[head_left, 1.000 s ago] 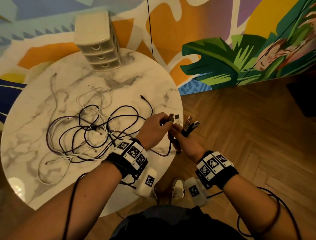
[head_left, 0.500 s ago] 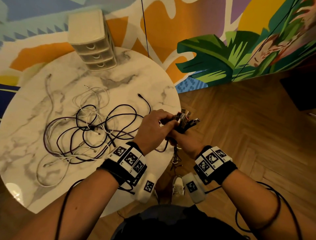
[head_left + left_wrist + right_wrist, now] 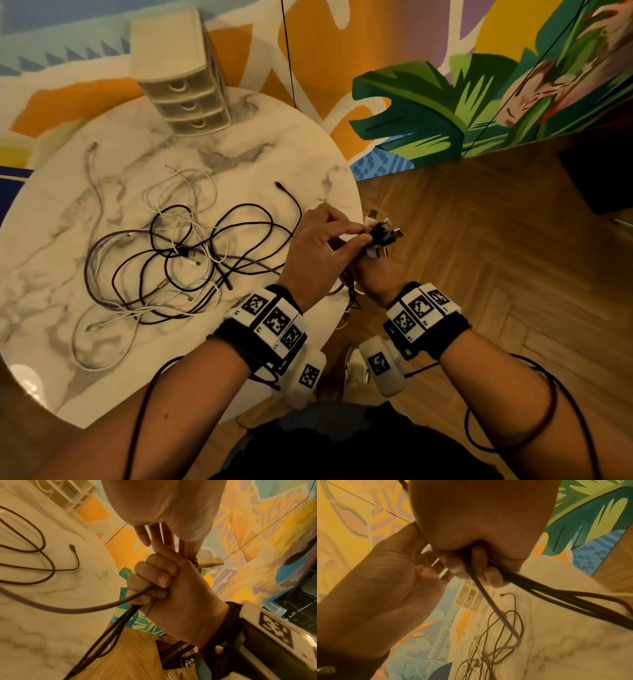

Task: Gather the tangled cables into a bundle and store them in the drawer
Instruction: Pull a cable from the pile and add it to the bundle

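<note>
Black, purple and white cables [image 3: 178, 253] lie tangled on the round marble table [image 3: 68, 342]. Just past the table's right edge my right hand [image 3: 373, 274] grips several cable strands in a fist [image 3: 154, 581]; they trail back to the tangle [image 3: 488, 597]. The USB plug ends [image 3: 383, 233] stick out above that fist in a bunch. My left hand [image 3: 356, 240] lies over the right and pinches the plug bunch between thumb and fingers. A beige three-drawer unit [image 3: 181, 68] stands at the table's far edge, all drawers closed.
A painted mural wall runs behind the table, with a thin black wire [image 3: 287, 51] hanging down it. Wooden herringbone floor [image 3: 496, 257] lies to the right. A dark object [image 3: 599, 178] sits on the floor at the far right. My shoe [image 3: 356, 370] shows below the hands.
The plug ends, spread apart in my right hand a second ago, are now drawn together into one bunch. My left hand has closed over them.
</note>
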### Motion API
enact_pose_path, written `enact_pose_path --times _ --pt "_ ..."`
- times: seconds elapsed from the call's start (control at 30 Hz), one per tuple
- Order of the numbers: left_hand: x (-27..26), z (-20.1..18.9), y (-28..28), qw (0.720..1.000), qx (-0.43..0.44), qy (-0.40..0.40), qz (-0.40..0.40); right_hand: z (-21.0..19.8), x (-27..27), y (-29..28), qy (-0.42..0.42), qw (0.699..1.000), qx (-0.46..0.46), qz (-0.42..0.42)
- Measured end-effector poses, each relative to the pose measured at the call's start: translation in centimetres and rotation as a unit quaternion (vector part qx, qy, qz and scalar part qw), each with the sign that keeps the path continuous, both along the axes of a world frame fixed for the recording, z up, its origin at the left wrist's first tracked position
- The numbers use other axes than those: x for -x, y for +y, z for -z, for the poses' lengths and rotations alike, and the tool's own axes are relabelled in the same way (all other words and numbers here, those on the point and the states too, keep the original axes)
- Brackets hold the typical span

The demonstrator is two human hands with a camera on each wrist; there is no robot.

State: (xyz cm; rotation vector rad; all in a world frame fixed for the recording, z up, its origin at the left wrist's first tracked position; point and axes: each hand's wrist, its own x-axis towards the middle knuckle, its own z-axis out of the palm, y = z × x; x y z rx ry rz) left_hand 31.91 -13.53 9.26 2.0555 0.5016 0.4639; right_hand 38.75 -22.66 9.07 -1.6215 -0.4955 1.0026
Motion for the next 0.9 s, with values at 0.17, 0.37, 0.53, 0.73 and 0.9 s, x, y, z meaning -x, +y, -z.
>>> enact_pose_path --times 0.17,0.37,0.53,0.73,0.9 --pt "1.9 3.3 1.0 0.982 0.113 0.144 0.047 2.3 -1.2 1.0 0.065 0.978 -0.087 0.175" --pt "9.0 10.1 4.7 0.929 -0.087 0.33 0.143 1.3 -4.0 0.1 0.265 0.927 -0.154 0.215" --pt "10.5 9.2 10.4 0.941 -0.078 0.326 -0.048 1.2 -5.5 -0.4 0.268 0.91 -0.167 0.268" --pt "5.8 2.0 7.3 0.923 -0.228 0.289 -0.107 0.6 -0.6 2.6 0.062 0.998 0.016 0.012" --pt "4.8 1.7 2.7 0.909 -0.326 0.259 -0.025 3.0 1.4 5.4 0.037 0.992 0.124 -0.005"
